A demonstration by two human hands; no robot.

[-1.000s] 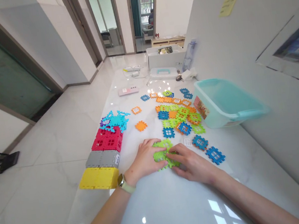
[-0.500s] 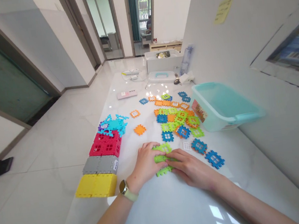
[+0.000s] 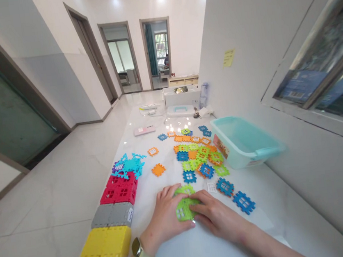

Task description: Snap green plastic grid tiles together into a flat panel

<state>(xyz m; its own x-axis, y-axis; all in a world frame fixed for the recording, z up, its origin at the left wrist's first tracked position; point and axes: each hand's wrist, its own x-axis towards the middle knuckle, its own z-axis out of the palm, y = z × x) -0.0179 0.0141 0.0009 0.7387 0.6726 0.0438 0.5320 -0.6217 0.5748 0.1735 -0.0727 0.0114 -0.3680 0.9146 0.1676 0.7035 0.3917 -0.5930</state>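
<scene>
My left hand (image 3: 165, 213) and my right hand (image 3: 217, 216) grip a joined piece of lime green plastic tiles (image 3: 184, 209) from both sides on the white marble table (image 3: 185, 250). Their fingers hide part of it. Another lime green section (image 3: 184, 190) shows just beyond my left fingers. A smartwatch (image 3: 138, 248) sits on my left wrist. Nearest my right hand lie a small white card (image 3: 211, 187) and loose blue tiles (image 3: 225, 187). Beyond the hands is a heap of orange, green and blue tiles (image 3: 196, 156).
Left of my hands stand joined yellow (image 3: 105, 243), grey (image 3: 111, 215) and red (image 3: 118, 191) tile blocks, with a cyan and purple tile cluster (image 3: 128, 166). A teal plastic tub (image 3: 241, 142) sits right. A white box (image 3: 182, 95) stands far along the table beside a wall.
The camera has tilted up, showing more of the room. The lime green tiles now sit closer together between my hands, which have drawn slightly nearer to me.
</scene>
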